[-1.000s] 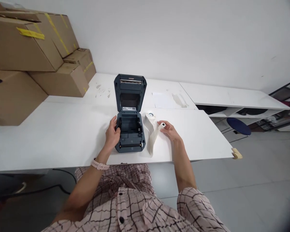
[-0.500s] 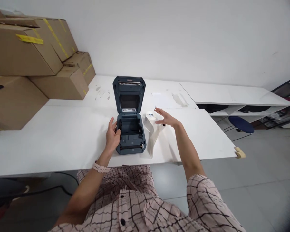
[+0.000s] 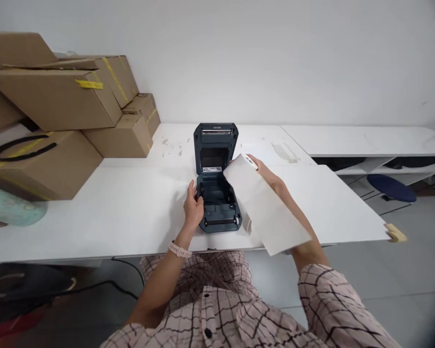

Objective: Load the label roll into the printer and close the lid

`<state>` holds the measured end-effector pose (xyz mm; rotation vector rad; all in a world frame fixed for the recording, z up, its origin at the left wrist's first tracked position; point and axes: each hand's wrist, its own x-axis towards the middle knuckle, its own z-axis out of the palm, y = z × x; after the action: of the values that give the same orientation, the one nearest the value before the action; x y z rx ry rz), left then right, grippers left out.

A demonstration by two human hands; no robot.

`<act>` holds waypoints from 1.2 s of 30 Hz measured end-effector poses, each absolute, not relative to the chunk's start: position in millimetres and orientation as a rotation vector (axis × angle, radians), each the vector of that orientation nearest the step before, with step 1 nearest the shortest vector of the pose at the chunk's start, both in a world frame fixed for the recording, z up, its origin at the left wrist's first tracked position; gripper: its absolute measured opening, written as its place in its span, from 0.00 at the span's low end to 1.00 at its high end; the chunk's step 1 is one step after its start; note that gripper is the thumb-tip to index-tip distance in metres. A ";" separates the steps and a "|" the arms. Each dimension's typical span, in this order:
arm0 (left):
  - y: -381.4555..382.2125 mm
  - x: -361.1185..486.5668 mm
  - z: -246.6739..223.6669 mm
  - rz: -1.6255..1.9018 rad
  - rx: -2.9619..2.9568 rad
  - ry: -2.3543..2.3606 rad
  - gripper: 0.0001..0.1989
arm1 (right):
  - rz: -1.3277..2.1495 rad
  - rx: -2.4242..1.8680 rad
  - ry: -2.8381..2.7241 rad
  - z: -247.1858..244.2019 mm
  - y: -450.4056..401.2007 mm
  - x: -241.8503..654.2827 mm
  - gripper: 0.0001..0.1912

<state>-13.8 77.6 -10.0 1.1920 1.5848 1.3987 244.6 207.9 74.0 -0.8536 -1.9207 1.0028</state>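
A dark label printer (image 3: pixel 220 212) stands on the white table with its lid (image 3: pixel 216 145) raised and its inner bay exposed. My left hand (image 3: pixel 193 207) grips the printer's left side, thumb over the edge. In my right hand (image 3: pixel 263 169) is a white paper roll (image 3: pixel 241 166), lifted beside the printer's right side, with a wide strip of its paper hanging down toward the table's front edge. The roll and strip hide part of my right hand and forearm.
Cardboard boxes (image 3: pixel 54 99) are stacked at the left, with a black cord loop and a pale green cylinder (image 3: pixel 14 205) near them. A sheet of paper (image 3: pixel 259 152) lies behind the roll. A blue stool (image 3: pixel 391 187) stands at the right.
My right hand has closed on the paper roll and raised it off the table, its strip now swung out to the right. My left hand stays on the printer. The view has shifted left.
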 end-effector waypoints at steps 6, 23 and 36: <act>81.8 -14.9 -10.6 1.383 1.245 1.621 0.37 | 0.923 -0.789 -2.567 106.3 192.2 174.6 0.35; 76.9 -13.4 -1.8 1.380 1.260 1.579 0.32 | 0.512 -0.999 -2.464 35.2 68.1 172.2 0.34; 72.6 -14.0 0.6 1.457 1.349 1.549 0.21 | 0.040 -1.149 -2.489 7.7 7.5 160.3 0.36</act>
<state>-14.0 72.6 0.6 1.3486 1.5490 1.4574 160.3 7.5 7.7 -1.1489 -2.4888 0.0400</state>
